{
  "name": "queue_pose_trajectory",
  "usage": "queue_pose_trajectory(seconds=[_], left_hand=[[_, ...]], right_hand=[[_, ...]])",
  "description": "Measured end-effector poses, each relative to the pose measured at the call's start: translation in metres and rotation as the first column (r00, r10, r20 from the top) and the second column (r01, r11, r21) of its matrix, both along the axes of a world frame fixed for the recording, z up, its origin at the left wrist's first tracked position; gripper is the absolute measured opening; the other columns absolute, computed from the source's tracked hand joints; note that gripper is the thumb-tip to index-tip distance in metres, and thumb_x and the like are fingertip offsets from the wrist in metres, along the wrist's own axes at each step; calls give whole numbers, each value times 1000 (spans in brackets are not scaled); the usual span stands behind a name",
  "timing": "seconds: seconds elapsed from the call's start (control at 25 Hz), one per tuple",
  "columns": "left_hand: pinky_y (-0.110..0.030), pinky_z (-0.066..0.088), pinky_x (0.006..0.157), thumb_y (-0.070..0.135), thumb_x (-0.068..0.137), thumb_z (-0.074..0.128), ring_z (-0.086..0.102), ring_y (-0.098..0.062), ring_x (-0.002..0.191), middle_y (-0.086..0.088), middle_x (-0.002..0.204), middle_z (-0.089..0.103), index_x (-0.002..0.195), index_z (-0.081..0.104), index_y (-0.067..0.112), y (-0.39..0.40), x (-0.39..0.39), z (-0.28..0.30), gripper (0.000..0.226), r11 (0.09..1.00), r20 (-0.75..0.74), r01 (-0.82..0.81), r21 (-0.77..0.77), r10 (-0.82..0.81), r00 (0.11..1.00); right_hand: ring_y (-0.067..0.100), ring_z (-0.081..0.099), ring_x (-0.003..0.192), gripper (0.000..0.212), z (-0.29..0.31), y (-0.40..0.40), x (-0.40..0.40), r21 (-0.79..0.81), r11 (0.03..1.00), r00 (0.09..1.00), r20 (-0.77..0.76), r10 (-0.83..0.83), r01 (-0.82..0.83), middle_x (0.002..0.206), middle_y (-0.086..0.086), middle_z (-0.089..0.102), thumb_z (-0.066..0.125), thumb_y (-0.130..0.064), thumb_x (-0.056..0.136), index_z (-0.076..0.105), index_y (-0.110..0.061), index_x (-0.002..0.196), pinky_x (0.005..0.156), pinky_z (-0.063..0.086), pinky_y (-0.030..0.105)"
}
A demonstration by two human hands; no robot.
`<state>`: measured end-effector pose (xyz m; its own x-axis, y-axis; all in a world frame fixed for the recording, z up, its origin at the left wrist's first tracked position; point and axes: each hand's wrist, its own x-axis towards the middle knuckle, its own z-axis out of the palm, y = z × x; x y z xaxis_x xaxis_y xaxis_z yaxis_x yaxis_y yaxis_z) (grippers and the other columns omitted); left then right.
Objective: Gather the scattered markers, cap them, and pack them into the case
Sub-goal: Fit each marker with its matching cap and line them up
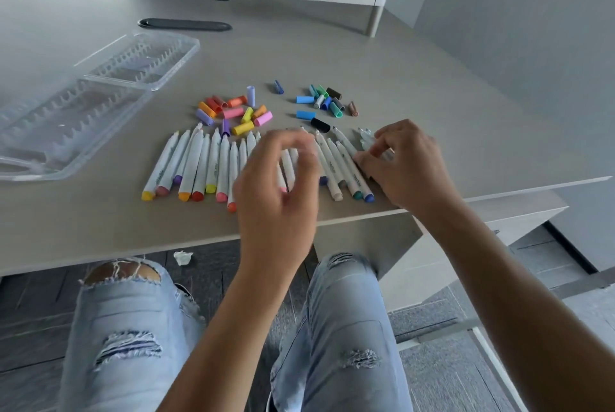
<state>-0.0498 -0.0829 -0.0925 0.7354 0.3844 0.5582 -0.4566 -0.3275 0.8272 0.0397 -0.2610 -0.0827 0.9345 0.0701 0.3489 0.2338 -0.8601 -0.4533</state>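
Gathering looks done: the white-barrelled markers with coloured ends [213,165] lie in a tidy row near the desk's front edge, all uncapped as far as I can see. Loose caps sit just behind in two heaps, warm-coloured plastic caps [233,110] and blue-green-dark caps [324,102]. Clear plastic hinged case [100,95] lies open to the left, apparently empty. So capping and packing are still to do. Left hand [276,185] hovers over mid-row, blurred, fingers loosely curled, nothing visibly held. Right hand [406,162] is on the row's right end, fingertips pinching at markers there. A dark flat oblong item [184,24] lies further back; nothing blocks the path to the case.
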Motion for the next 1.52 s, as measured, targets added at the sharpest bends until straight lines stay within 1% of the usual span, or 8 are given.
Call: queue_pose_trajectory(seconds=[0.12,0.32,0.48,0.72,1.04,1.2,1.36,1.52], left_hand=[[-37,56,90,14,93,54,71,-27,92,-4,84,72,80,70,19,11,-30,10,20,784,-44,86,-615,-142,989],[-37,59,85,19,99,49,67,-24,83,-7,79,66,84,63,10,21,-61,17,22,441,-52,130,-888,-377,925],[-29,46,52,20,98,51,51,-16,56,-5,71,58,89,69,6,18,-65,14,24,551,-172,113,-827,-440,882],[-27,25,44,22,90,67,29,-16,47,-7,65,47,88,76,9,-10,-74,-4,17,746,-392,144,-650,-492,777],[-26,25,45,24,92,66,29,-13,46,-10,63,43,82,78,16,-21,-66,-6,18,720,-349,209,-661,-543,764],[-27,26,44,20,97,60,32,-16,45,-10,60,42,82,68,1,-10,-50,10,25,666,-283,221,-713,-561,778],[-31,39,52,25,99,55,45,-20,53,-8,65,52,71,65,14,-3,-13,35,32,664,-271,240,-708,-569,776],[-25,37,43,17,104,45,44,-18,47,-10,68,54,100,63,4,-7,13,46,22,503,-158,287,-815,-670,725]], right_hand=[[12,57,92,20,6,8,2,-149,989,1000,-31,3,-8,111,1,63,78,-32,88,75,-16,77,74,35,20],[11,58,92,21,8,13,-5,-97,995,1000,3,-31,31,114,2,66,74,-30,87,74,-13,75,75,38,22],[4,61,80,20,14,9,-44,130,991,1000,8,-10,9,107,-9,70,75,-35,86,69,-23,71,70,37,12],[18,56,63,17,5,10,-142,479,874,990,-68,124,-77,90,-7,72,81,-28,82,74,-23,68,61,52,40],[16,57,65,23,-2,11,-150,483,862,961,-131,243,-152,93,-9,72,76,-51,80,75,-29,72,60,51,37],[12,53,56,16,22,8,-105,559,818,982,-36,185,-133,74,1,69,73,-30,94,76,-18,83,52,40,20],[9,63,70,6,29,8,-9,419,908,999,8,34,-34,83,-7,75,73,-16,92,78,-18,91,65,49,24],[22,69,92,28,20,0,101,211,972,970,-237,-54,106,107,3,74,76,-24,89,75,-18,117,78,54,31]])
